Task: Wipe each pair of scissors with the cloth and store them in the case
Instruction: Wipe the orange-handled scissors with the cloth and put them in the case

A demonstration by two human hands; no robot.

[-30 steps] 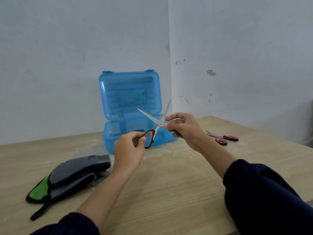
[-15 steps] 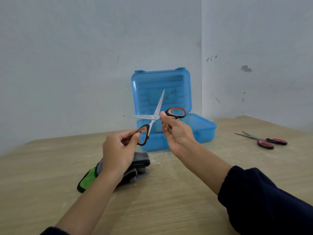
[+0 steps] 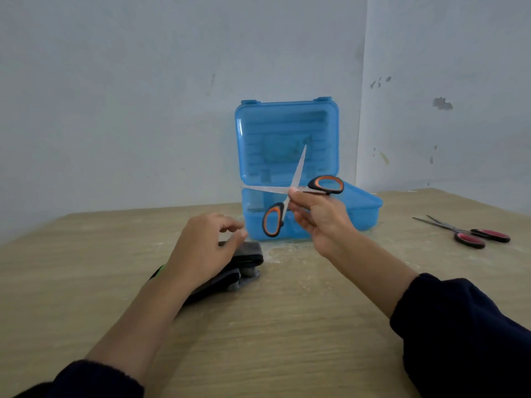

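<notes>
My right hand [image 3: 319,216] pinches the orange-and-black scissors [image 3: 327,185] near their pivot, blades spread wide, held up in front of the blue case [image 3: 362,211]. The case stands open against the wall, lid upright. My left hand [image 3: 204,248] hovers with loosely curled fingers just above the folded grey cloth [image 3: 247,257], which has a green edge and lies on the table; I cannot tell whether the hand touches it. A second pair, the red-and-black scissors [image 3: 474,237], lies flat on the table to the right.
The wooden table [image 3: 273,340] stretches toward me. White walls meet in a corner right behind the case. My dark sleeves show at the bottom of the view.
My left hand has let go of the lower orange handle and dropped down over the cloth. My right hand alone now holds the open scissors.
</notes>
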